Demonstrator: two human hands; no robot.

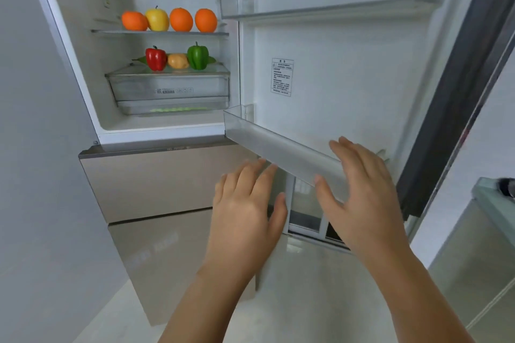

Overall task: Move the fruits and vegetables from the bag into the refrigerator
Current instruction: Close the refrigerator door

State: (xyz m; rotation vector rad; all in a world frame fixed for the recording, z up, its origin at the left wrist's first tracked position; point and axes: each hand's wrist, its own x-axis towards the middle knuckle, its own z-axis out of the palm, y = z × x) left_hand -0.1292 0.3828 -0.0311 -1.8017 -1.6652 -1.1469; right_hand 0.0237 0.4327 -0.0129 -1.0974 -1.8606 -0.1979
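Both hands are held flat and empty, fingers spread: the left hand (245,203) at 6 o'clock, the right hand (365,189) at 4 o'clock over the door bin (278,145), probably so the door (334,69) can be swung shut. At 11 o'clock in the refrigerator (80,44), 3 oranges (181,19) and 1 apple (157,19) are lined up. The red pepper (156,59), potato (178,61) and green pepper (198,56) are set below them. No bag is seen. The print on the door sticker (282,77) cannot be read.

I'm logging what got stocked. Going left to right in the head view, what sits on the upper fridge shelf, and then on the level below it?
Upper shelf: first orange → yellow apple → second orange → third orange. Below: red pepper → potato → green pepper.
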